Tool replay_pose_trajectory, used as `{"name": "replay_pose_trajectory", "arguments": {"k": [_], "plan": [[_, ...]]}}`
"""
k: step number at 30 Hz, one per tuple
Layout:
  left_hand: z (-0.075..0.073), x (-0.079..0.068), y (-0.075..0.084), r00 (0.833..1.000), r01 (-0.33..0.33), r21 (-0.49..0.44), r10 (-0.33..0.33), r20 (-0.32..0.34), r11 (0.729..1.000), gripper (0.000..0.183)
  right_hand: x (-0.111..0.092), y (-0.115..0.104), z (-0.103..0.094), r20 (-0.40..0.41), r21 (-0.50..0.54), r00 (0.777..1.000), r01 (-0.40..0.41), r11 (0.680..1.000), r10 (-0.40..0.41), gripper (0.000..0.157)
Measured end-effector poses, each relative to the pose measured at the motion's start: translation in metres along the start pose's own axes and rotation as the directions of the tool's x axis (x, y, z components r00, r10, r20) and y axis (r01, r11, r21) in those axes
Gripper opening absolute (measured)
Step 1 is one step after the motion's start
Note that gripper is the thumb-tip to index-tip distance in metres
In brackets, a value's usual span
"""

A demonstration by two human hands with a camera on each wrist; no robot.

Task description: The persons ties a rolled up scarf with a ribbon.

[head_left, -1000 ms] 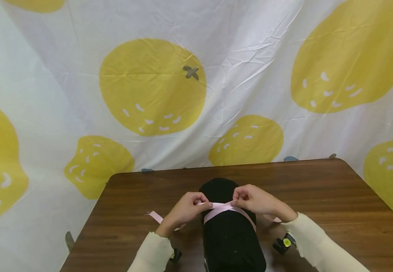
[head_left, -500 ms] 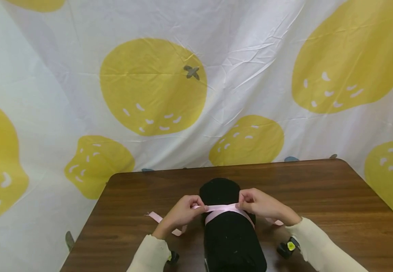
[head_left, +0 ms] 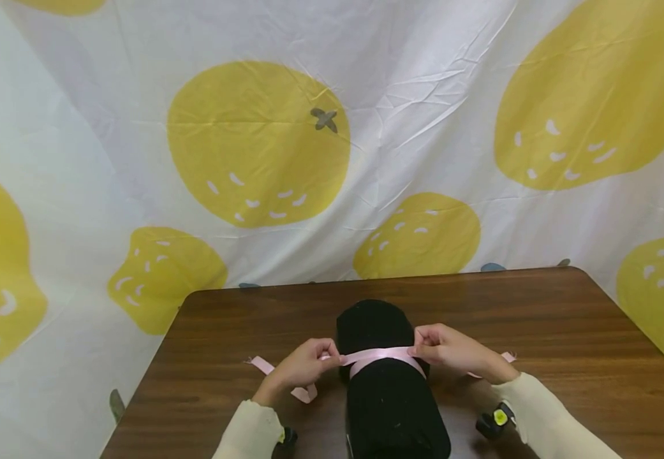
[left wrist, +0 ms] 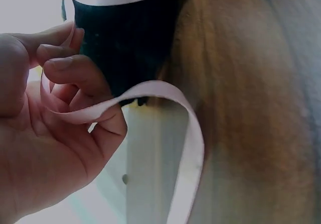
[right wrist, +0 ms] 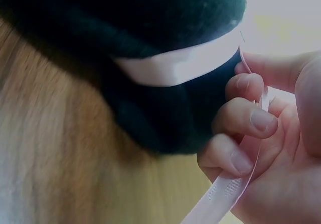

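A pink ribbon [head_left: 380, 354] circles a long black fuzzy bundle [head_left: 396, 408] that narrows where the band crosses it. In the head view, its strands cross on top and stretch out to both sides. My left hand [head_left: 303, 364] pinches one strand between thumb and forefinger, left of the bundle. On the other side, my right hand [head_left: 458, 349] pinches the opposite strand. The left wrist view has the loose ribbon [left wrist: 188, 169] passing through the palm and curving down. Curled fingers of the right hand [right wrist: 281, 126] partly cover its strand in the right wrist view.
Beneath everything is a brown wood-grain table [head_left: 538, 319]. One ribbon tail [head_left: 263, 365] lies on the left, another tail [head_left: 508, 357] on the right behind the wrist. A white cloth with yellow fruit [head_left: 259, 143] hangs behind the table. A small black device [head_left: 495, 421] sits at the right wrist.
Both hands have drawn apart and slightly downward, the left to the left and the right to the right. The ribbon crossing has flattened into a straighter band, and the bundle looks more cinched.
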State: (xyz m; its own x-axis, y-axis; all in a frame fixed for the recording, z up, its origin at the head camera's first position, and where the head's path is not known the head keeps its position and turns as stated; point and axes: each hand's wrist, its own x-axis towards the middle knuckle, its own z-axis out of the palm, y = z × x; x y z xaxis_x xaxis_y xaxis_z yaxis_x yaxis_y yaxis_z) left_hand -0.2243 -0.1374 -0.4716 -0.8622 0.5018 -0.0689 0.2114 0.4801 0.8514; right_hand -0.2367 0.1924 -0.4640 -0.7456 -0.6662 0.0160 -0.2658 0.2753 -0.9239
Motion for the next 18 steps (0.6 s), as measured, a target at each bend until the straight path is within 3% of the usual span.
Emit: {"name": "replay_pose_trajectory", "arguments": {"k": [6, 12, 18], "plan": [[0.004, -0.001, -0.007, 0.999, 0.019, -0.054, -0.017, 0.047, 0.998, 0.023, -0.004, 0.019, -0.003, 0.065, 0.105, 0.998, -0.005, 0.994, -0.002, 0.028], [0.009, 0.000, -0.013, 0.994, 0.039, -0.126, -0.026, 0.103, 0.991, 0.024, -0.006, 0.038, -0.002, 0.119, 0.235, 0.991, 0.036, 0.971, -0.065, 0.026], [0.008, 0.001, -0.015, 0.994, 0.046, -0.119, -0.033, 0.101, 0.992, 0.025, -0.005, 0.044, 0.000, 0.123, 0.303, 0.989, 0.042, 0.952, -0.083, 0.028]]}}
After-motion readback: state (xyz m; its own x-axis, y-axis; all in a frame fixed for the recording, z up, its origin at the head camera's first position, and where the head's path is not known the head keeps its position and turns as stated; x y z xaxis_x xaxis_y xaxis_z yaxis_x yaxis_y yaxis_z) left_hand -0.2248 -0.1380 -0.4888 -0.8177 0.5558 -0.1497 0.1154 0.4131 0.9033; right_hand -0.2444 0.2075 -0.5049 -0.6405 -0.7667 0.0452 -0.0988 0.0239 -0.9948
